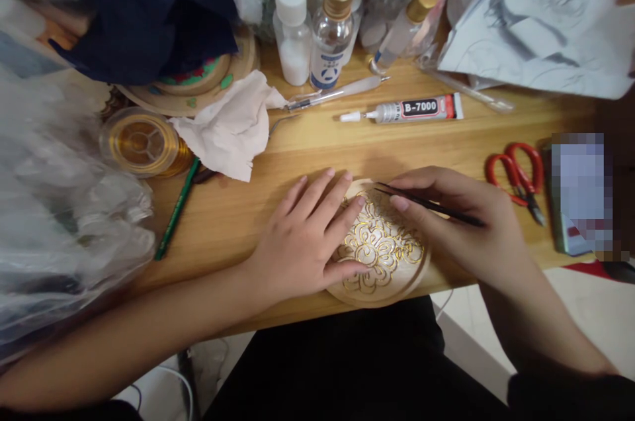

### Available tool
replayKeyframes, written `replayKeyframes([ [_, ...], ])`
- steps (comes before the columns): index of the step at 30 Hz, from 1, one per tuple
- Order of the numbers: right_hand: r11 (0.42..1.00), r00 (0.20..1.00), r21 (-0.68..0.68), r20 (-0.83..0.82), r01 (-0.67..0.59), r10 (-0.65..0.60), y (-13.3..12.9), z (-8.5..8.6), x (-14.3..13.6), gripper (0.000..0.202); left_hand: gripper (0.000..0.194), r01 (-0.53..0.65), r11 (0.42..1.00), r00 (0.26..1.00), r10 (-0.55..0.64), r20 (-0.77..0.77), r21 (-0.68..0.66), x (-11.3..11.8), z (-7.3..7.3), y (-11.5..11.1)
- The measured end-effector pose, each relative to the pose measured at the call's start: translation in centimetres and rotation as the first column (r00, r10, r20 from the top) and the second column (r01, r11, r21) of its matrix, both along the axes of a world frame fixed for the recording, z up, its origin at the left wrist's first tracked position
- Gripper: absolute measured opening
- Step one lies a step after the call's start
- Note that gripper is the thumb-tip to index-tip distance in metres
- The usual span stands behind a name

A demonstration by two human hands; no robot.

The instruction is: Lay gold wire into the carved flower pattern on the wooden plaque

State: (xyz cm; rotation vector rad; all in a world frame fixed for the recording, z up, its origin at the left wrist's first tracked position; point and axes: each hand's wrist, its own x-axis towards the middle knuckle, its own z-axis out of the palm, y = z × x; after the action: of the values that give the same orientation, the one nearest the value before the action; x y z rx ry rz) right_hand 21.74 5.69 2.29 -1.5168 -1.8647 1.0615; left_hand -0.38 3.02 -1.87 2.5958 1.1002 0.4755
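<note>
A round wooden disc [417, 272] lies at the table's front edge, with a flower pattern in gold wire [370, 252] on its face. My left hand [310, 232] rests spread over the left side of the disc, fingers apart, thumb and forefinger on the pattern. My right hand [459, 219] is closed around dark, slim tweezers [436, 207]. Their tips point left, at the upper part of the pattern. Whether the tips grip any wire is too small to tell.
Beyond the disc lie a B-7000 glue tube [414, 108], a craft pen [342, 91] and bottles [331, 37]. Red-handled pliers [518, 176] and a phone [578, 196] are at right. A wire spool [141, 143], crumpled cloth [228, 123], green pencil [177, 209] and plastic bags [59, 209] stand left.
</note>
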Motion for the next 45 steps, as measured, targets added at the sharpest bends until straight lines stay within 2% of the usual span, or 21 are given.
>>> replayKeyframes([
  [3, 0.992, 0.995, 0.085, 0.027, -0.096, 0.094, 0.3, 0.0, 0.1, 0.011, 0.071, -0.002, 1.0, 1.0, 0.002, 0.0, 0.005, 0.0, 0.1, 0.0],
  [7, 0.986, 0.989, 0.071, 0.026, -0.148, 0.147, 0.5, -0.2, 0.0, 0.012, 0.069, -0.006, 1.0, 1.0, 0.006, -0.019, -0.009, 0.1, 0.3, 0.0],
  [18, 0.994, 0.997, 0.086, -0.021, -0.07, 0.072, 0.1, -0.5, -0.4, 0.013, 0.068, -0.024, 0.999, 0.999, 0.023, -0.028, -0.025, 0.1, 0.3, -0.1],
  [23, 0.997, 1.0, 0.079, -0.017, 0.002, -0.001, -0.4, -0.7, -0.8, 0.01, 0.068, -0.026, 0.999, 0.999, 0.026, -0.03, -0.031, 0.1, 0.4, -0.1],
  [39, 0.945, 0.983, 0.286, 0.04, 0.162, -0.18, -3.0, -1.6, -3.1, 0.011, 0.064, -0.043, 0.998, 0.998, 0.04, -0.04, -0.053, 0.1, 0.6, -0.1],
  [45, 0.911, 0.977, 0.381, 0.074, 0.156, -0.198, -3.8, -2.0, -4.0, 0.013, 0.065, -0.046, 0.998, 0.997, 0.044, -0.056, -0.036, 0.0, 0.5, -0.2],
])
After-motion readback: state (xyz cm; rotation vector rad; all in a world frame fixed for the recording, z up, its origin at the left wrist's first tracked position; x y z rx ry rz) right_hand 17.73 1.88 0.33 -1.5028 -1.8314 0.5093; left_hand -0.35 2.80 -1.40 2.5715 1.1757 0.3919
